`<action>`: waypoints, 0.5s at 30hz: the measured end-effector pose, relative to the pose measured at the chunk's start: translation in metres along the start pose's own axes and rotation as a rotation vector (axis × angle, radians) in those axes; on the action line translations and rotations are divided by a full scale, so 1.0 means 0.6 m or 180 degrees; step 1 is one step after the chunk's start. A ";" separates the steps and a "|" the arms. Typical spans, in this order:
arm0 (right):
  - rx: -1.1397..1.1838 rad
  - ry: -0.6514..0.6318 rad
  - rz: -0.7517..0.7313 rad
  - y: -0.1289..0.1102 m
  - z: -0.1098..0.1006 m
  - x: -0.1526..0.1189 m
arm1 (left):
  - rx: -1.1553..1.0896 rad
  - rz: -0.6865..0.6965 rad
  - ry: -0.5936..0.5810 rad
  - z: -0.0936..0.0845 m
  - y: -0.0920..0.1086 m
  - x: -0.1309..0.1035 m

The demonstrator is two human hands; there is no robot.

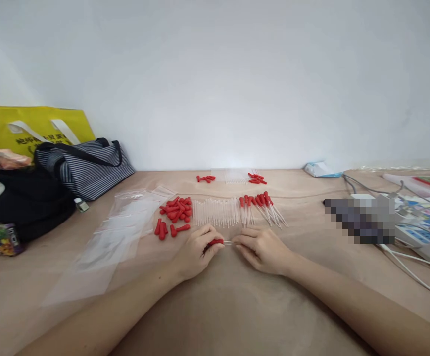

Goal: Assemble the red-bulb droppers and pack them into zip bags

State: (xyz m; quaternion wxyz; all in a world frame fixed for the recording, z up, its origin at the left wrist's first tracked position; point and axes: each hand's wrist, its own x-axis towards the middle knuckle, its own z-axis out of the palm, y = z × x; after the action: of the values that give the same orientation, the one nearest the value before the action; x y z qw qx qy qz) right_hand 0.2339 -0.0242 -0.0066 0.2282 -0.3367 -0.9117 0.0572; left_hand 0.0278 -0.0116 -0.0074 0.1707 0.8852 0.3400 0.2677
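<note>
My left hand is closed around a red rubber bulb near the middle of the table. From the bulb's open end a thin clear tube runs to my right hand, whose fingers pinch its other end. Beyond my left hand lies a pile of loose red bulbs. A row of clear tubes lies side by side past both hands. Tubes with red bulbs on their ends rest beyond my right hand.
Clear plastic bags lie on the left. A striped bag, a yellow bag and a black bag stand farther left. More red bulbs lie near the wall. Cables and a power strip are on the right.
</note>
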 end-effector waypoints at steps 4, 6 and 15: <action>0.0202 0.0367 0.0796 0.032 -0.009 0.004 | 0.0474 -0.0454 0.0448 -0.003 -0.012 -0.003; 0.0186 0.0698 0.1481 0.060 -0.015 0.007 | 0.0724 -0.0638 0.0609 -0.002 -0.016 -0.004; -0.0561 0.0578 0.2435 0.140 -0.015 0.028 | 0.1480 -0.0818 0.0571 -0.012 -0.023 -0.011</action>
State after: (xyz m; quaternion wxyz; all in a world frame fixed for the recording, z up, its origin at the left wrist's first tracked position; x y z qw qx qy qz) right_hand 0.2761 0.0504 -0.0138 0.2403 -0.6737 -0.6982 0.0297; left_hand 0.0124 -0.0053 -0.0108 -0.0353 0.8230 0.5155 0.2360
